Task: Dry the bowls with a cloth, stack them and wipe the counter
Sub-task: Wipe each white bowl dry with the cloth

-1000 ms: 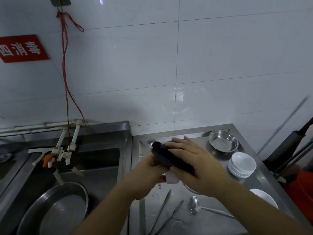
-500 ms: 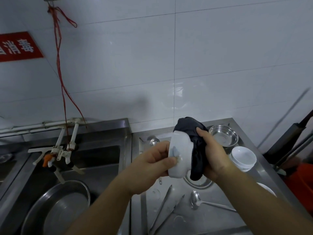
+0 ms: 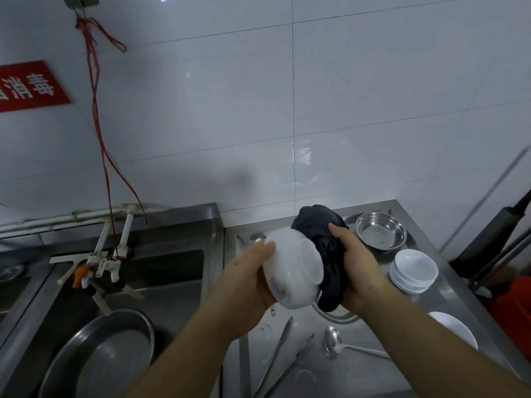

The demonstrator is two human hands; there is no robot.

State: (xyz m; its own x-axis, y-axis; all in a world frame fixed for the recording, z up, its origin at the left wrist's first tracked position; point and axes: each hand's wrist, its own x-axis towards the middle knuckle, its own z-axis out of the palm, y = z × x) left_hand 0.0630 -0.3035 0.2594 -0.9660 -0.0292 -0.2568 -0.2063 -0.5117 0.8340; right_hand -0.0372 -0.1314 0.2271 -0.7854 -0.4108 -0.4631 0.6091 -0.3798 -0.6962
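Observation:
My left hand (image 3: 244, 280) grips a white bowl (image 3: 290, 268), tilted so that its underside faces me, above the steel counter (image 3: 359, 374). A dark cloth (image 3: 324, 248) is bunched against the bowl's right side and held there by my right hand (image 3: 359, 268). A stack of white bowls (image 3: 413, 271) stands on the counter to the right. Behind that stack lies a small steel bowl (image 3: 380, 234). Another white dish (image 3: 457, 328) shows at the right edge, partly hidden by my right forearm.
Tongs (image 3: 275, 360) and a metal spoon (image 3: 339, 346) lie on the counter under my hands. A steel basin (image 3: 97, 354) sits in the sink (image 3: 172, 265) at left, below the taps (image 3: 106, 259). Dark handles (image 3: 497, 242) and a red container (image 3: 514, 305) crowd the right side.
Both hands lifted the bowl and cloth off the counter. The bowl has turned so its underside faces me, and the cloth has shifted from on top of it to its right side.

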